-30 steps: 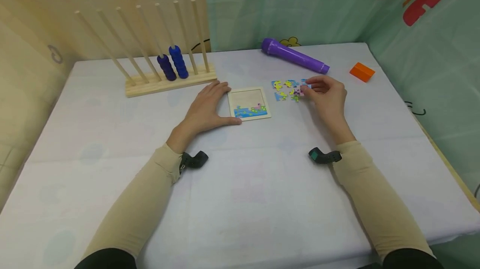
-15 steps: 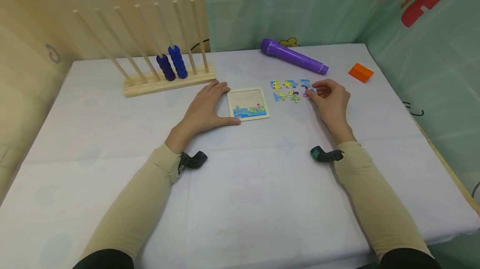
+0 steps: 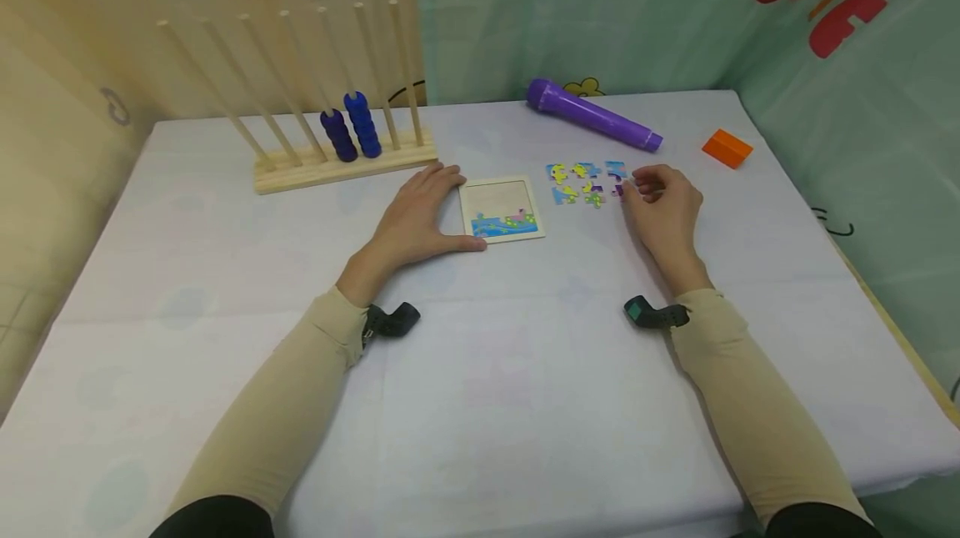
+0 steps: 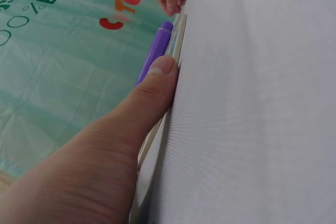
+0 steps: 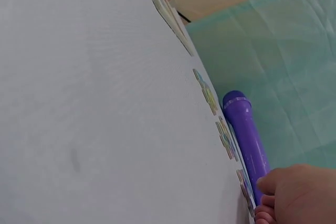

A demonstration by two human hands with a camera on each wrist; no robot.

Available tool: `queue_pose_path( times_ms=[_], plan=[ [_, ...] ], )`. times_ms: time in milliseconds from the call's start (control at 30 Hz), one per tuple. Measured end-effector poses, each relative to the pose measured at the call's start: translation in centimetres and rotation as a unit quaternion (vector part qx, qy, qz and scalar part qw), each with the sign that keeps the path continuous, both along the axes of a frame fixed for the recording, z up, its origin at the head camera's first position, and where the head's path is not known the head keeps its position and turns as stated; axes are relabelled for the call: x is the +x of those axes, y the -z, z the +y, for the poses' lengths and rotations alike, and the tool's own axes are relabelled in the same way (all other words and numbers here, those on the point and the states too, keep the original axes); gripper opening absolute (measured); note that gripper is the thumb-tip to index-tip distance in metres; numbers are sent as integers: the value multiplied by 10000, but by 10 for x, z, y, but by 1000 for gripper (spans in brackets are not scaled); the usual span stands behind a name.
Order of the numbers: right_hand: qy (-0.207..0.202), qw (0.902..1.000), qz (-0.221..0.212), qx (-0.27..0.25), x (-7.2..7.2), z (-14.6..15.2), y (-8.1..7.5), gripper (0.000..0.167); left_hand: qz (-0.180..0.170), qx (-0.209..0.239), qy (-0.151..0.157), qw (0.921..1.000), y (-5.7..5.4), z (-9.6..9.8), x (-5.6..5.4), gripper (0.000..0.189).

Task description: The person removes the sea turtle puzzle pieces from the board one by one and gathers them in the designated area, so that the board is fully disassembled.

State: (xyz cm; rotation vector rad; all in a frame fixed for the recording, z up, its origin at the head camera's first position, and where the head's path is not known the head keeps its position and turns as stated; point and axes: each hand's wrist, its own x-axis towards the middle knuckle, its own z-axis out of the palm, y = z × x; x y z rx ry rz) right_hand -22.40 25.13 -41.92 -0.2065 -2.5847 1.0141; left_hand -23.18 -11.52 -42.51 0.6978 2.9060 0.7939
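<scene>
My left hand [image 3: 416,217] lies beside a small wooden puzzle tray [image 3: 538,208], thumb stretched along its near edge and fingers straight at the far left corner. In the left wrist view the thumb [image 4: 152,90] touches the tray's rim. Blue picture pieces fill the lower part of the tray; bare wood shows above. Right of it lie several loose jigsaw pieces [image 3: 577,173]. My right hand [image 3: 663,217] is at their right end, fingers bent, tips against a purple-and-blue puzzle piece [image 3: 618,188]. Whether the fingertips pinch that piece is hidden, also in the right wrist view.
A purple toy microphone [image 3: 592,114] lies behind the loose pieces. An orange block [image 3: 727,148] is at the back right. At the back left stands a wooden peg rack [image 3: 345,169] with dark blue beads [image 3: 339,136] and brighter blue beads [image 3: 363,125]. Curtains hang behind the table.
My right hand has shifted a little to the right, away from the middle of the loose pieces, and the right-hand pieces now lie apart from the others. My left hand stays at the tray.
</scene>
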Motion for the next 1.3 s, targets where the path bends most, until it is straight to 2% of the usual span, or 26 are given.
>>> queue_pose_path(
  times_ms=[167, 300, 567, 767, 967, 1100, 1300],
  plan=[
    [61, 9998, 149, -121, 0, -4, 0, 27, -14, -12, 3, 10000, 0, -1, 0, 109],
    [-105, 9991, 373, -146, 0, -13, -1, 25, -4, -7, -26, 10000, 0, -1, 0, 109],
    [-1128, 9905, 783, 6, 0, -49, -3, 18, -5, 17, -15, 10000, 1, 1, 0, 109],
    [-1819, 9806, 666, -297, 1, -88, -2, 16, 26, -33, -62, 10000, 1, 0, 0, 109],
    [-2498, 9657, 565, -418, 3, -123, -1, 18, 62, 29, -56, 10000, 2, 1, 0, 108],
    [-2876, 9557, 424, -463, 3, -138, 0, 26, 98, 30, -38, 9999, 3, 1, 0, 107],
    [-3291, 9432, -3, -456, 4, -148, 1, 41, 125, 31, -33, 9999, 1, 0, 1, 108]
  ],
)
